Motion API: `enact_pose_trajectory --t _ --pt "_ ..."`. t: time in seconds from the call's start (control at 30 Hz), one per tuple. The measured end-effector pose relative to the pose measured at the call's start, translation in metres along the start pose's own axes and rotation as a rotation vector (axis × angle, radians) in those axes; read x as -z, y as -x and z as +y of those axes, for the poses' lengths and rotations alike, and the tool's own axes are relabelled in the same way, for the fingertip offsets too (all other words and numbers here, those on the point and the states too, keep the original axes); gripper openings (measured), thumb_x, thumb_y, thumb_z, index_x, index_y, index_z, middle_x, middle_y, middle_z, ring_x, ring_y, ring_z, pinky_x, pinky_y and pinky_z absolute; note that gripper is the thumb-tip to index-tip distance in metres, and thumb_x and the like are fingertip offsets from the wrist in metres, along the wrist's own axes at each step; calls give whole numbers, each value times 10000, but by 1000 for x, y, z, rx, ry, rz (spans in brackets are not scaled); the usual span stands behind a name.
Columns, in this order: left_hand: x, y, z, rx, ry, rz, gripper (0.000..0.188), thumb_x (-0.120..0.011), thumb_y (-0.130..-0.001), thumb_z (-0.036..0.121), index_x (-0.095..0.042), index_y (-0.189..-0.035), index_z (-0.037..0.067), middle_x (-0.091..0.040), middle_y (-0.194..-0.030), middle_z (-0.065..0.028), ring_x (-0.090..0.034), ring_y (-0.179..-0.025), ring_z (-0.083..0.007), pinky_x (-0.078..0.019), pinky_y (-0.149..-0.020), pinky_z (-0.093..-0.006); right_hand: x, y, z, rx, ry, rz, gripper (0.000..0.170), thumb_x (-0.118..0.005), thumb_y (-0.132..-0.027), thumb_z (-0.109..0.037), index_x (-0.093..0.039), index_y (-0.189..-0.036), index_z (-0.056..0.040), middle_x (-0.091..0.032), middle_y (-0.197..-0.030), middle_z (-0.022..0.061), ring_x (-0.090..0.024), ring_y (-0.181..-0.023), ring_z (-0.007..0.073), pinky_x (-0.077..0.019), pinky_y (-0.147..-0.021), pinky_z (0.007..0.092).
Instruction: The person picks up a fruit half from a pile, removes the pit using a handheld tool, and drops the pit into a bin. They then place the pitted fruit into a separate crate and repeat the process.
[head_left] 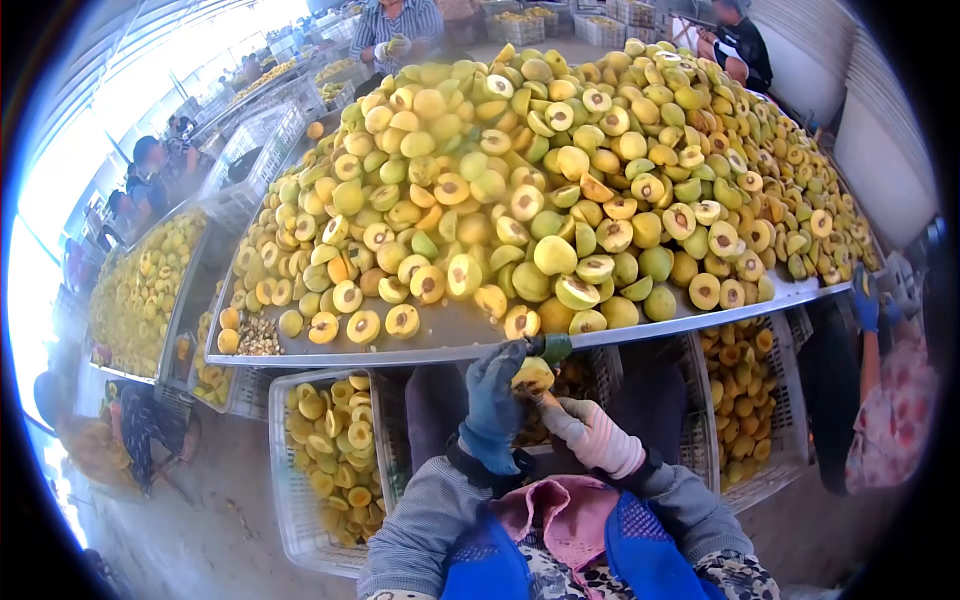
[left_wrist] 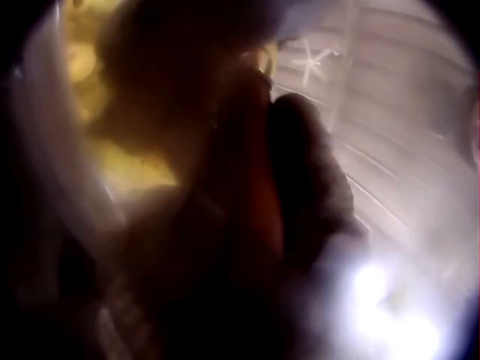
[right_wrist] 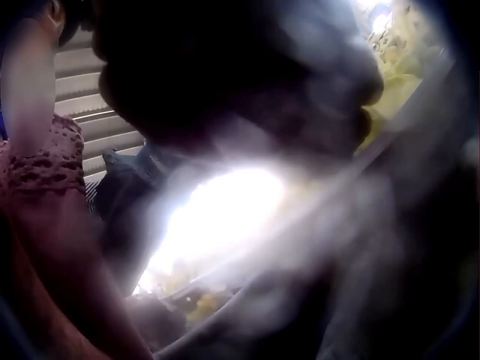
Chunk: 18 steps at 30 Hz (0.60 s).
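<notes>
In the head view my left hand (head_left: pixel 490 405), in a blue-grey glove, grips a yellow peach half (head_left: pixel 533 375) just below the table's front edge. My right hand (head_left: pixel 598 435), in a pale pink and white glove, pinches a small slim tool (head_left: pixel 548 399) whose tip meets the fruit; the tip itself is hidden. A green-wrapped piece (head_left: pixel 553 347) sticks out at the table edge beside the left fingertips. Above both hands, a big heap of halved peaches (head_left: pixel 560 255) covers the metal table (head_left: pixel 450 353). Both wrist views are dark and blurred.
Under the table edge stand a white crate (head_left: pixel 283 470) of peach halves at the left and another crate (head_left: pixel 795 440) at the right. Small pits (head_left: pixel 258 337) lie at the table's left corner. A person in a patterned top (head_left: pixel 890 420) works at the right; others sit around.
</notes>
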<state>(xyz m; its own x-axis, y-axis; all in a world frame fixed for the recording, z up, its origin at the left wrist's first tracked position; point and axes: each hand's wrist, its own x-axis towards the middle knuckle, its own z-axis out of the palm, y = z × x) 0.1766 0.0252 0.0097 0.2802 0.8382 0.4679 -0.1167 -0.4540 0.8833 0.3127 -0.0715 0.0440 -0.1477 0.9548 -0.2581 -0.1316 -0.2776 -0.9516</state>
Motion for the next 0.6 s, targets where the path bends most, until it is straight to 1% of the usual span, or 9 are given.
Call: enact_pose_trajectory --t 0.13,0.23,0.27,0.37,0.4,0.43,0.5,0.53,0.6 --pt "-4 1 15 340 776 -79 247 -548 -979 180 -616 -1045 -48 -689 -971 -183 -699 -768 -273 -588 -727 -360 4 15 -18 -272 -253 -229 443 -518 -1014 -447 -653 -847 -59 -449 -577 -50 -368 -474 45 -249 -438 228" --pt "1 1 53 199 100 7 279 -586 -954 244 -631 -1034 -19 -687 -992 -192 -695 -819 -276 -583 -737 -358 14 10 -13 -348 -250 -354 442 -524 -1007 -458 -648 -843 -67 -442 -573 -57 -364 -462 52 -251 -425 240" --pt "11 10 22 215 112 134 281 -617 -930 243 -635 -1045 -13 -686 -1004 -198 -693 -827 -287 -578 -738 -362 16 9 -6 -354 -203 -347 465 -526 -997 -480 -667 -904 -47 -462 -595 -43 -397 -493 63 -285 -446 241" --pt "94 29 28 -280 -842 87 413 -744 -804 242 -640 -1137 19 -676 -1034 -212 -675 -865 -325 -550 -752 -391 39 4 28 -201 71 -172 511 -535 -983 -506 -676 -1007 -15 -512 -647 -21 -446 -560 69 -357 -504 239" --pt "143 52 11 113 -972 113 492 -766 -771 246 -620 -1190 32 -663 -1076 -204 -653 -936 -337 -527 -803 -413 51 -6 54 -261 285 -94 535 -524 -976 -508 -644 -1161 -21 -654 -759 102 -614 -672 198 -481 -626 322" --pt "181 72 -9 522 -1074 138 576 -788 -739 249 -600 -1243 45 -649 -1117 -197 -632 -1007 -349 -504 -855 -435 59 -9 78 -156 474 -48 524 -519 -974 -503 -629 -1192 -38 -669 -811 144 -635 -730 256 -494 -667 356" --pt "203 58 -14 242 -1287 276 613 -782 -754 263 -565 -1287 52 -628 -1176 -176 -585 -1106 -349 -462 -927 -452 65 -21 88 82 855 61 513 -510 -969 -492 -599 -1252 -73 -700 -916 229 -676 -847 372 -519 -749 424" --pt "207 49 -18 101 -1383 341 631 -779 -762 269 -548 -1309 55 -617 -1206 -166 -562 -1156 -349 -440 -964 -460 64 -22 80 -65 911 51 517 -508 -956 -494 -558 -1309 -121 -664 -1013 281 -626 -977 448 -504 -821 482" --pt "198 3 -39 71 -1372 224 687 -744 -794 347 -494 -1366 58 -572 -1284 -173 -510 -1221 -373 -389 -1014 -493 60 -29 80 -86 898 33 528 -511 -952 -509 -552 -1312 -125 -673 -993 274 -638 -952 440 -508 -807 476"
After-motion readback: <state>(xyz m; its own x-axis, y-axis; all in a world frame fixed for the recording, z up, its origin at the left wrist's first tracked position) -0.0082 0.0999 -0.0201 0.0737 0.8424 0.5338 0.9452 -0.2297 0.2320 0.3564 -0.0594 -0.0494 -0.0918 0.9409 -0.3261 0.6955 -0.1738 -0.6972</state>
